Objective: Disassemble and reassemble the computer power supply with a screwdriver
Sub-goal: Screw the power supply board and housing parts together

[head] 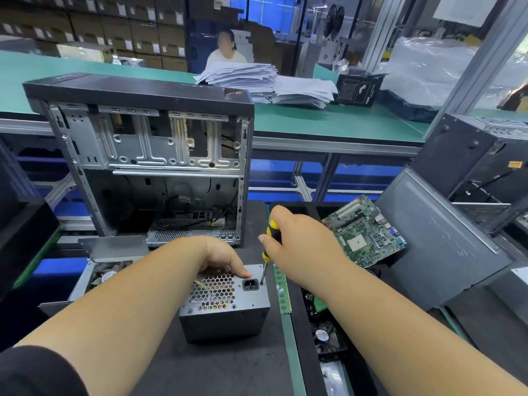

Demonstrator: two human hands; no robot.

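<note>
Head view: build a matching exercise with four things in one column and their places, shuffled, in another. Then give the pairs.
Things:
1. screwdriver
2. power supply
3. motherboard
4. open computer case

Places:
A. standing behind the power supply
B. lying on the right, past the right hand
C. gripped in the right hand, tip down at the power supply's top
D. on the dark mat, steadied by the left hand

Pairs: 1-C, 2-D, 3-B, 4-A

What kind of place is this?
Probably a computer repair or assembly workshop: an opened computer case, a loose circuit board, long green workbenches, and stacked cardboard boxes behind.
</note>
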